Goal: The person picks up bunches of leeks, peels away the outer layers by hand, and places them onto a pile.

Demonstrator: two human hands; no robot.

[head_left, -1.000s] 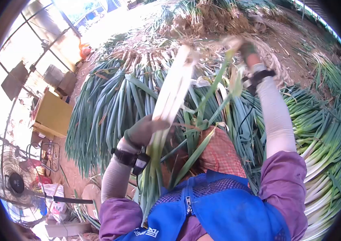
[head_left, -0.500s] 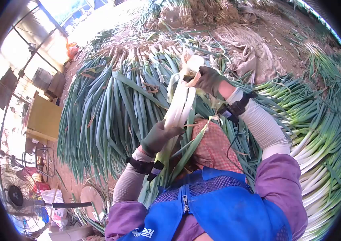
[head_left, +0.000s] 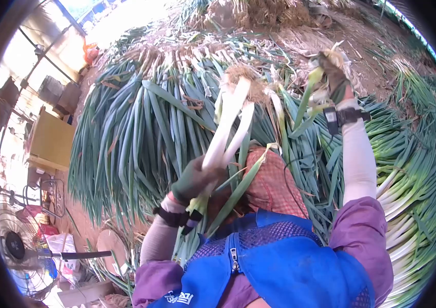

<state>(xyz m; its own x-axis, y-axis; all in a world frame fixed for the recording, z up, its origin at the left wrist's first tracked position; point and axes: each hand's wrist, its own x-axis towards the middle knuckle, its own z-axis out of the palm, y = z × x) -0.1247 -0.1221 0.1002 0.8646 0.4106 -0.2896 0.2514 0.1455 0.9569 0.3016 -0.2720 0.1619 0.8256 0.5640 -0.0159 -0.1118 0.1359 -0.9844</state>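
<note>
My left hand (head_left: 197,180), in a dark glove, is wrapped round a few green onions (head_left: 226,131). Their white stems point up and away, and their roots are at the far end. Out to the right, my gloved right hand (head_left: 334,77) is closed on a peeled onion leaf (head_left: 306,95), green with a pale, dry end. A large heap of green onions (head_left: 141,133) lies beyond my left hand, leaves toward me. Below my right arm, cleaner onions with white stems (head_left: 402,220) lie in a pile.
A standing fan (head_left: 15,246) is at the lower left, near a yellow cabinet (head_left: 51,138). A crumpled cloth sack (head_left: 300,51) and loose leaf scraps lie on the ground ahead. Red checked cloth (head_left: 272,179) covers my lap area.
My right hand has moved right, away from the stems, carrying a stripped leaf. The roots and white stems in my left hand now show bare. My left hand has shifted slightly down.
</note>
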